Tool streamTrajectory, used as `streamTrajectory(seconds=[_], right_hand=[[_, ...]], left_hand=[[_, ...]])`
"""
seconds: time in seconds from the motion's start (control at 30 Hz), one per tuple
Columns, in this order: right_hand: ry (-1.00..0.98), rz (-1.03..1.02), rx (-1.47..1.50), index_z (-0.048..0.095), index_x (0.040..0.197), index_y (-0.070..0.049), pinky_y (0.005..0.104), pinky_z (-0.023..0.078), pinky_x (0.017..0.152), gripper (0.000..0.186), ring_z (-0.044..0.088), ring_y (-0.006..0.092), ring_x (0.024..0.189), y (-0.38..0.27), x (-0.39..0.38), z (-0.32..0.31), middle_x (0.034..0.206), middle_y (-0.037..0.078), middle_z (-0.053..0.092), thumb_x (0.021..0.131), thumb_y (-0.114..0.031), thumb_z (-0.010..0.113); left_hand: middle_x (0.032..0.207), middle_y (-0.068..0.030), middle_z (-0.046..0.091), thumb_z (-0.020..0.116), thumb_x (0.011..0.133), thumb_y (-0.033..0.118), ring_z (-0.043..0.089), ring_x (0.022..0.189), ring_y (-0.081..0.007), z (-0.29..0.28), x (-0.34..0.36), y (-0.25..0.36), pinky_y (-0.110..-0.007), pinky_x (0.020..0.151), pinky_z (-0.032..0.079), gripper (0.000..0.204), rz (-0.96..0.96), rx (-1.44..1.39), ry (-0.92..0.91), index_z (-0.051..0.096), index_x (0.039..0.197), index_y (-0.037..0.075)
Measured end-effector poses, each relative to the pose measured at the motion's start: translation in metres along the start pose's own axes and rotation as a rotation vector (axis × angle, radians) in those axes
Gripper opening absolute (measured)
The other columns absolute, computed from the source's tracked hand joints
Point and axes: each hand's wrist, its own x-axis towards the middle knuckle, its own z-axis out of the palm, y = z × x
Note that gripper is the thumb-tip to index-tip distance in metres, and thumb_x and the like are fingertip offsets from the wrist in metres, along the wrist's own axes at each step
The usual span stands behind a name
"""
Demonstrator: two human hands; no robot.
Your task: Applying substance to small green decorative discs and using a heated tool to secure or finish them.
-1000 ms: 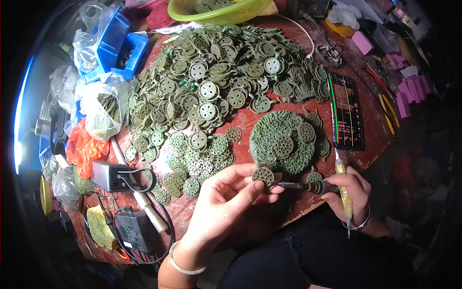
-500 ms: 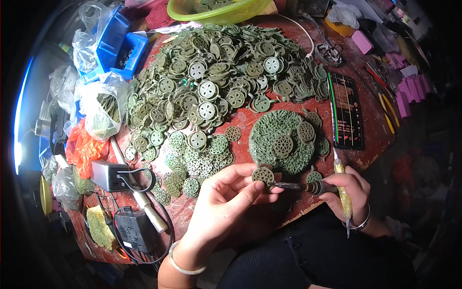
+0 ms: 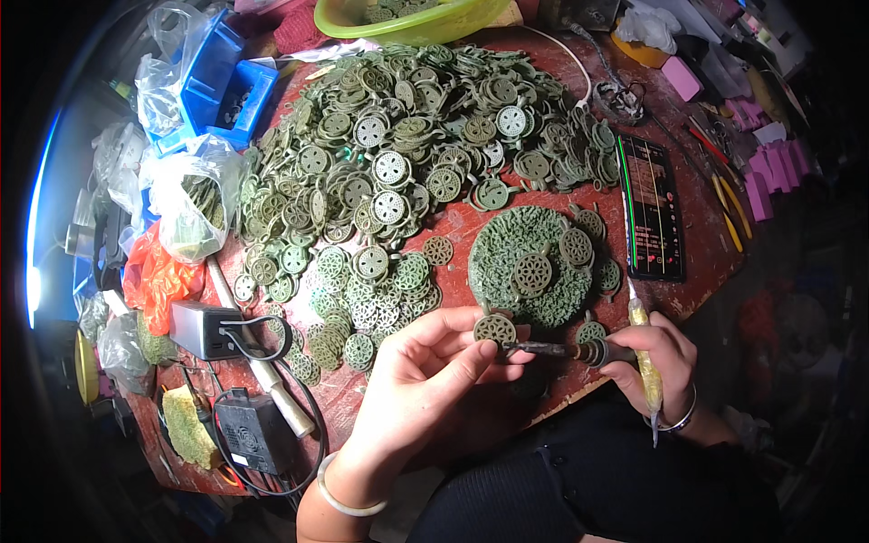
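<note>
My left hand [image 3: 421, 376] pinches a round openwork metal disc [image 3: 494, 328] with a small tab on top. My right hand [image 3: 659, 366] grips a dark soldering-iron-like tool [image 3: 593, 353], its tip touching the disc's lower right, and also has a long yellowish-wrapped pen-like tool [image 3: 648, 357] between its fingers. Just beyond my hands lies a rough green round pad [image 3: 503, 240] with similar discs [image 3: 531, 273] on and around it. A large heap of greenish discs [image 3: 389, 167] covers the middle of the red table [image 3: 688, 294], with flat lattice discs [image 3: 371, 312] in front of it.
A phone [image 3: 654, 208] and pliers [image 3: 724, 213] lie right. Left are blue bins [image 3: 213, 95], plastic bags [image 3: 181, 199], a white rod [image 3: 285, 403], grey and black boxes [image 3: 253, 434] with cables, and a yellowish sponge [image 3: 190, 425]. A yellow-green basin [image 3: 407, 27] stands at the back.
</note>
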Motion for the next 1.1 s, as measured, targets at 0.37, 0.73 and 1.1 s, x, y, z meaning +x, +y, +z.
streamTrajectory(seconds=[0.37,0.73,1.1], right_hand=[[0.024,0.01,0.018,0.063,0.094,-0.002,0.031,0.044,0.051,0.034,0.054,0.0206,0.057,0.0008,-0.0014,0.0005,0.073,0.008,0.061,0.075,-0.022,0.083],[-0.002,0.03,0.014,0.061,0.093,0.0,0.0306,0.043,0.055,0.034,0.054,0.0204,0.061,-0.0014,-0.0017,0.001,0.076,0.008,0.064,0.083,-0.029,0.076],[-0.011,-0.003,0.011,0.062,0.095,-0.001,0.0306,0.044,0.051,0.033,0.054,0.0204,0.058,-0.0006,0.0015,-0.0004,0.075,0.008,0.062,0.075,-0.018,0.082]], left_hand=[[0.111,-0.0213,0.067,0.061,0.094,0.006,0.069,0.096,-0.0258,0.0011,0.0001,0.001,-0.036,0.084,0.058,0.026,0.001,0.004,0.004,0.057,0.117,-0.006],[0.111,-0.0211,0.067,0.061,0.093,0.005,0.069,0.096,-0.0255,0.0006,-0.0002,-0.0002,-0.036,0.084,0.058,0.026,-0.012,0.003,0.017,0.057,0.117,-0.005],[0.112,-0.0209,0.066,0.06,0.093,0.004,0.069,0.097,-0.0266,-0.0007,-0.0001,-0.0011,-0.036,0.084,0.058,0.027,-0.01,0.005,0.005,0.056,0.118,-0.006]])
